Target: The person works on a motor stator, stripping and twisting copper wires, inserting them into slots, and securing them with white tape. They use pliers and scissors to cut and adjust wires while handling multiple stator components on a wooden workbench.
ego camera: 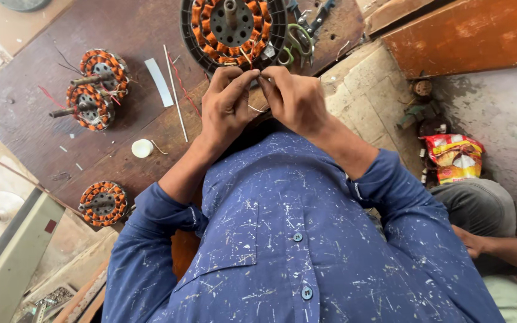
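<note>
My left hand [225, 104] and my right hand [294, 98] meet fingertip to fingertip just below a round black motor stator [231, 27] wound with orange copper coils. Both hands pinch a thin pale wire [252, 63] that leads from the stator's lower edge; another short strand curls between my palms. The stator lies flat on the dark wooden workbench [43, 90] at the top centre. My blue speckled shirt fills the lower middle of the view and hides the bench edge under my arms.
Two smaller orange-wound stators [94, 90] lie at the left and a third [103, 203] near the bench's front edge. A white cap [142, 148], a thin white rod [176, 93], a white strip [159, 82] and green-handled scissors [297, 39] lie around. Another person's hand [474, 242] rests at the right by a red snack packet [456, 157].
</note>
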